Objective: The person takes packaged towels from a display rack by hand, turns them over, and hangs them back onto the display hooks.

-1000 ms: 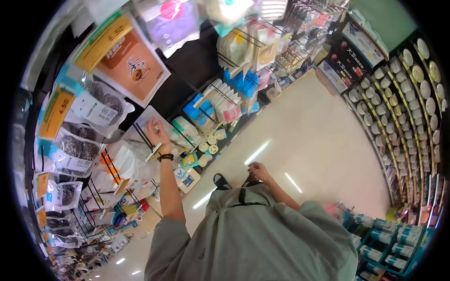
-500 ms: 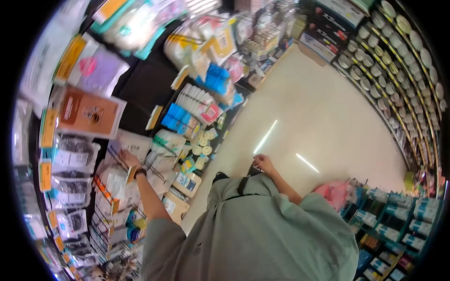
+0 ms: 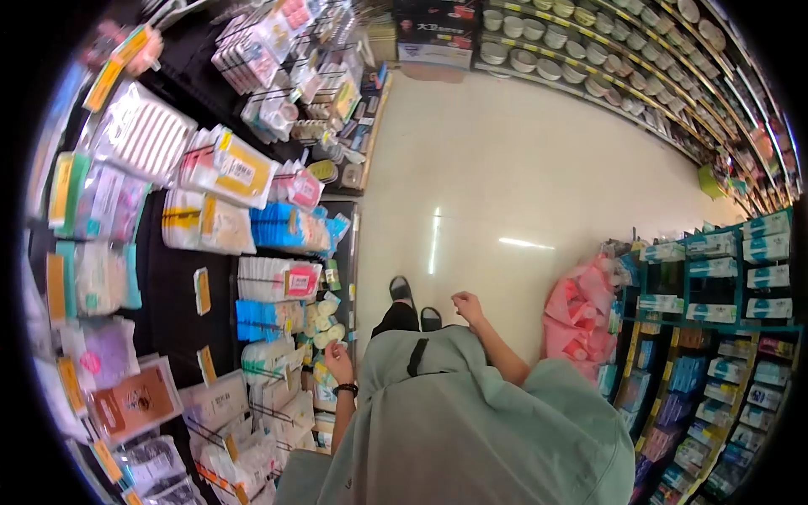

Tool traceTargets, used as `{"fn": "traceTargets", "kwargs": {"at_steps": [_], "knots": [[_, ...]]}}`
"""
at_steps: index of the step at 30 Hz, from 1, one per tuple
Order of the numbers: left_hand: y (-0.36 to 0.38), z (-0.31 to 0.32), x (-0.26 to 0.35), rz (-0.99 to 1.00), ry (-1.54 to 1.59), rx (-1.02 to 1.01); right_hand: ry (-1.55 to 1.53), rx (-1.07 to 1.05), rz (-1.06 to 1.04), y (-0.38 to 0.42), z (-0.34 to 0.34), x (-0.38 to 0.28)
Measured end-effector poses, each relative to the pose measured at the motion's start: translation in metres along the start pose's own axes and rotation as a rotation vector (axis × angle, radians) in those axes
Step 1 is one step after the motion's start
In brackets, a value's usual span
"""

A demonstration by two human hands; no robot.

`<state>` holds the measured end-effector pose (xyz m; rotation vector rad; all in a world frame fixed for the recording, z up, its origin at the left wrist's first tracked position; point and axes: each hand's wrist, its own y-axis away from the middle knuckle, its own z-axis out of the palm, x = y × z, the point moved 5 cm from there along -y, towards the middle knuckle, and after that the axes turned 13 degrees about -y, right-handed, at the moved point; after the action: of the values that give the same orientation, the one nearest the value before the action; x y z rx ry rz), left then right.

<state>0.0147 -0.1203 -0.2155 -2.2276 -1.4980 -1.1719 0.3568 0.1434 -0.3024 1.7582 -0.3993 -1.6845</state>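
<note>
My left hand [image 3: 339, 364], with a dark beaded bracelet [image 3: 345, 388] at its wrist, hangs beside the left shelf rack. Its fingers are loosely bent and hold nothing I can see. Nearest to it are small round cream-coloured items [image 3: 323, 320] and packs of white goods [image 3: 268, 357] on hooks. My right hand [image 3: 468, 308] hovers in front of my body over the floor, its fingers relaxed and slightly apart, with nothing in it.
Hanging packs, including blue packets [image 3: 290, 229] and a brown pack [image 3: 135, 400], fill the left rack. A pink plastic bag [image 3: 579, 316] stands at right beside teal shelving [image 3: 728, 324]. Bowls [image 3: 555, 35] line shelves at the back. Pale glossy floor [image 3: 480, 160] runs between.
My left hand has come away from the hanging packs and back toward my body. The view has turned left, and my feet now show. My right hand stays in front of me.
</note>
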Motion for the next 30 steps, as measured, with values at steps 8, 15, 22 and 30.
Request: {"fn": "traceTargets", "kwargs": {"at_steps": [8,15,22,30], "knots": [[-0.127,0.128,0.130,0.318,-0.201,-0.499,-0.112,0.126,0.084,-0.023,-0.053,-0.053],[-0.200,0.220,0.282,0.496,-0.246,-0.620,-0.190,0.215,0.154,-0.076,-0.066,-0.164],[-0.253,0.273,0.404,0.580,-0.135,-0.706,0.064,0.060,0.000,-0.183,-0.041,-0.295],[-0.291,0.305,0.511,0.690,-0.075,-0.840,0.056,-0.092,-0.342,-0.257,0.022,-0.421]]}}
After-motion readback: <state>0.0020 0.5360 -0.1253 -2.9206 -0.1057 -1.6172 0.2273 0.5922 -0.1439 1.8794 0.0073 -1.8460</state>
